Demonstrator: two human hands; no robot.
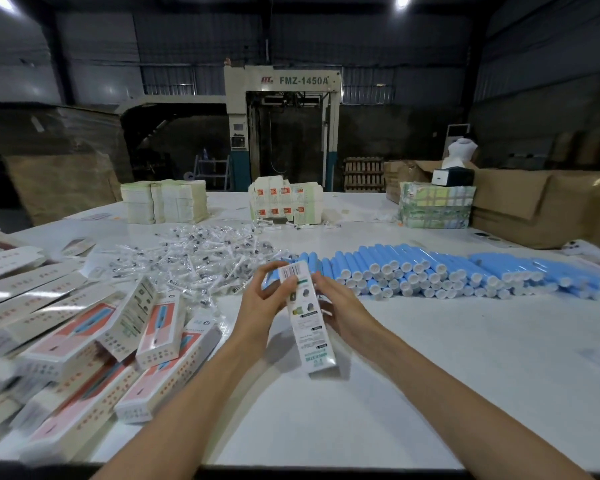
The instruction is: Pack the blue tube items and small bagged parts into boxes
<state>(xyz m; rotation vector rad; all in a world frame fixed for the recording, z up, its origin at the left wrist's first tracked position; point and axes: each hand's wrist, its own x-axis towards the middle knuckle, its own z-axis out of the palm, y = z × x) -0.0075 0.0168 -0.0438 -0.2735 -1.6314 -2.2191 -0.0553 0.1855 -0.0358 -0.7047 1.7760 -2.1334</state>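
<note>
Had one carton [309, 327] in both hands, tilted, top end away from me, above the bench [430, 375]. Left hand [258, 301] was curled round the upper left edge, fingertips on the top flap. Right hand [338, 306] gripped the right side, fingers partly bent. Blue tubes [430, 275] lay stacked in rows beyond, to the right, white caps facing me. Bagged parts [194, 258] sat in a loose heap beyond, to the left. Closed printed boxes [125, 344] were piled at the left. Couldn't tell what the carton held.
</note>
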